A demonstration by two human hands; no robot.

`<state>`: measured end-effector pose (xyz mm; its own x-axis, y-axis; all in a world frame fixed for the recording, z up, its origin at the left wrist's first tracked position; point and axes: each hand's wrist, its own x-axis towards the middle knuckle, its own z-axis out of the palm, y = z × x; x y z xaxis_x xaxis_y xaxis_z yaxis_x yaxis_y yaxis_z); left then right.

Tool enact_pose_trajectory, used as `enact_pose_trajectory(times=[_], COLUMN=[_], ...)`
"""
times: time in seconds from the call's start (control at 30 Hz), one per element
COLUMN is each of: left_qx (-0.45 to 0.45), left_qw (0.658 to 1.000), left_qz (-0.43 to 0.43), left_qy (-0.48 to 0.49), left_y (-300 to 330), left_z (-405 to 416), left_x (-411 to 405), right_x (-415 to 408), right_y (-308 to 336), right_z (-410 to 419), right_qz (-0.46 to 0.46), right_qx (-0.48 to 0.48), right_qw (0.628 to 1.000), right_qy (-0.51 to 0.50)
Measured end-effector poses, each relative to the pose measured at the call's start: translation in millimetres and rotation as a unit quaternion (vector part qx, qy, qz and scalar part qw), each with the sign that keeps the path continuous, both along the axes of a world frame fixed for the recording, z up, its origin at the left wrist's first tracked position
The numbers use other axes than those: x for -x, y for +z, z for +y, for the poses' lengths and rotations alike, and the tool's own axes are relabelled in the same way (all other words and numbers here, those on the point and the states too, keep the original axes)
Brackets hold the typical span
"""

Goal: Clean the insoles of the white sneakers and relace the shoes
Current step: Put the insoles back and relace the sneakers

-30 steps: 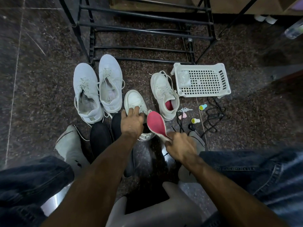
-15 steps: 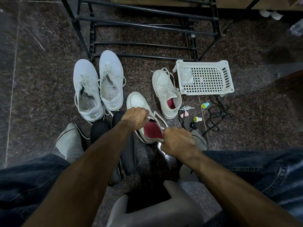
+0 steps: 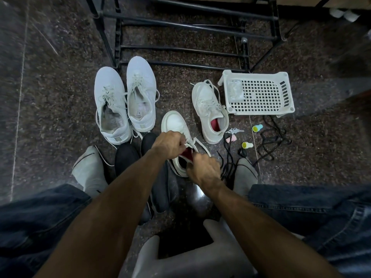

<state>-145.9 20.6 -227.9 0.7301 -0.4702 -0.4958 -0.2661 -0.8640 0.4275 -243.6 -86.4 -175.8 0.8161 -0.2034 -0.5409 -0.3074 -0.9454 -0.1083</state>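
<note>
Both hands engaged: left hand [image 3: 168, 144] gripped on sneaker [image 3: 176, 125] tongue at 12 o'clock, right hand [image 3: 202, 167] fingers curled on red insole [image 3: 187, 154]. Risk: insole creased if forced.

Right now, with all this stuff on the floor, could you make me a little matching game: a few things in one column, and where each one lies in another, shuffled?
Things:
1. basket
2. pale sneaker pair
3. keys
4. sneaker with red insole

Places:
A. far left, side by side, in front of the rack
B. under both hands
C. far right, beside the rack's foot
D. on the floor between a laced sneaker and the small caps

Pairs: 1-C, 2-A, 3-D, 4-B
</note>
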Motion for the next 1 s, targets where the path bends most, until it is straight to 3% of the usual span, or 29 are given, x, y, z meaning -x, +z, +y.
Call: enact_pose_trajectory(times=[0.4,0.67,0.8,1.0], left_qx=[0.011,0.011,0.018,0.024], left_qw=[0.999,0.997,0.997,0.996], left_qz=[0.020,0.046,0.049,0.046], left_qy=[0.030,0.054,0.059,0.071], left_y=[1.0,4.0,-0.3,-2.9], left_z=[-2.7,-5.1,-4.4,-5.2], left_x=[3.1,11.4,20.3,20.9], right_x=[13.3,43.1,34.3,23.0], right_y=[-16.7,-22.5,-33.1,-44.7], right_z=[2.2,-1.1,8.9,22.0], right_qz=[-0.036,-0.071,-0.094,-0.116], right_qx=[0.006,-0.062,-0.084,-0.046], right_qw=[0.999,0.985,0.980,0.978], right_qy=[-0.023,-0.144,-0.155,-0.165])
